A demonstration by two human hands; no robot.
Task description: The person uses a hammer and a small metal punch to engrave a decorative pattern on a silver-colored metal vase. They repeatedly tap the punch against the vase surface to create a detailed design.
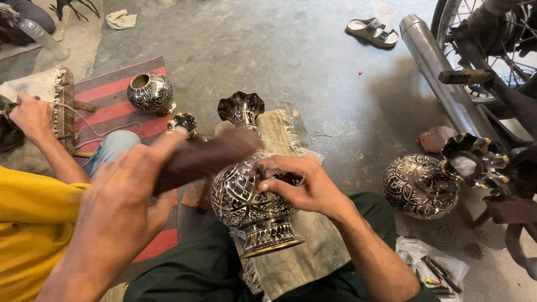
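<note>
Engraved metal vase (pixel 246 193) lies tilted across the person's lap on a strip of fringed cloth (pixel 302 246), its flared foot nearest the body and its fluted mouth pointing away. The right hand (pixel 305 187) rests on the vase's belly with fingers curled tight round a thin dark punch (pixel 262 172), whose tip is set against the patterned surface just under the fingertips. The left hand (pixel 120 207), raised and blurred, is closed round a brown wooden mallet (pixel 207 159) that hangs above and just left of the punch.

Right of the gripping right hand, well apart on the concrete floor (pixel 313 61), a second engraved vase (pixel 430 179) lies on its side, its mouth toward a parked motorcycle (pixel 481 67) and its exhaust pipe. Near the right forearm, a clear bag of small tools (pixel 439 271) sits on the floor.

Left of the mallet hand, another person in a yellow sleeve (pixel 28 218) reaches out a hand (pixel 31 114) over a red striped mat (pixel 117 103). Beyond the mallet, a round engraved pot (pixel 151 92) stands on that mat, with a small fluted metal piece (pixel 183 122) beside it. Farthest off, a pale sandal (pixel 372 32) lies on the floor.
</note>
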